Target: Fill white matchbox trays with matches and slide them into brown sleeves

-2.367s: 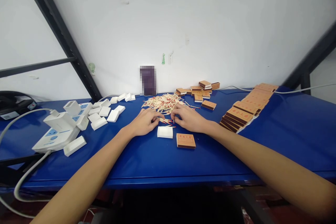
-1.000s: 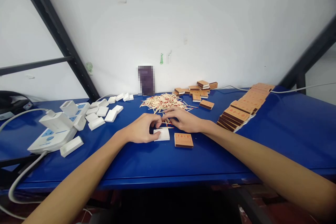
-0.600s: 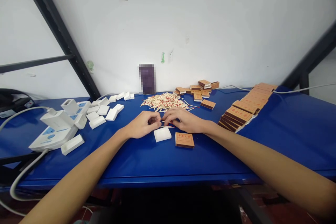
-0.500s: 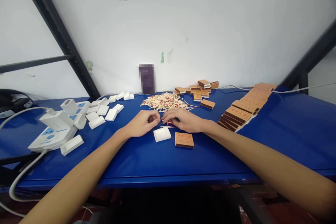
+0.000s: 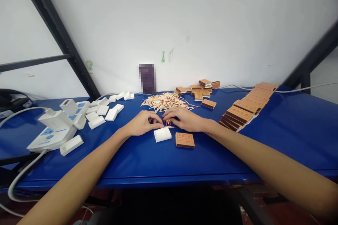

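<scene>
My left hand [image 5: 144,123] is curled, with thumb and index finger together at the left end of a single match [image 5: 170,127] lying on the table. Facing it, my right hand [image 5: 186,119] bends its fingers around a small bunch of red-tipped matches [image 5: 168,122], partly hidden under the fingers. Just below the hands lies a white matchbox tray [image 5: 162,135], its open side up. To its right is an orange-brown matchbox sleeve [image 5: 185,140]. A large heap of loose matches [image 5: 167,102] spreads behind both hands.
Several white trays [image 5: 102,110] lie at the left by a power strip [image 5: 52,137] with chargers and cables. Matchboxes [image 5: 204,89] are piled at the back. Overlapping sleeves [image 5: 240,112] run along the right. A pixelated dark object [image 5: 147,79] leans against the wall.
My left fingertips have moved slightly down and right, onto the end of the single match. My right fingers have shifted a little and show more of the small bunch.
</scene>
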Demonstrator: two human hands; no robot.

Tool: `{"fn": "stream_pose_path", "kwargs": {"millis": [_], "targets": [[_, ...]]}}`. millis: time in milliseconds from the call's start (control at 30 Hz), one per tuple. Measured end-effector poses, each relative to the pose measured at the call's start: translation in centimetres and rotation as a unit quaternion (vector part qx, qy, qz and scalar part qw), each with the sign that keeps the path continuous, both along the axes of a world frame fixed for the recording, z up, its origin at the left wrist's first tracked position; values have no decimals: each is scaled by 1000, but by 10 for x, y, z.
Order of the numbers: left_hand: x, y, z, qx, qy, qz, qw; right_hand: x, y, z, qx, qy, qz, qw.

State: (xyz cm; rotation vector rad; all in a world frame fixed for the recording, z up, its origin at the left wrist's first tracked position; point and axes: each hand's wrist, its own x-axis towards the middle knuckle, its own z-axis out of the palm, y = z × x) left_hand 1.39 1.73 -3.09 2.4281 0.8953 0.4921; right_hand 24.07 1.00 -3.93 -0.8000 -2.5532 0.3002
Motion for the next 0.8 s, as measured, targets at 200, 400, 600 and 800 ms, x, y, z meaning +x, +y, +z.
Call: {"fn": "stream_pose_path", "kwargs": {"millis": [200,400,600,800], "targets": [[0,1,1,21,15,-18,1000,-3,-2,3,10,-10,7,1000],[-6,4,3,80,44,-15,996,-5,-3,-1,17,-10,3,1000],[-5,1,2,73,31,0,997,-5,1,-6,30,-4,-4,1000],[2,-3,1,58,4,-8,998,-4,1,-6,38,-9,-13,999]]}}
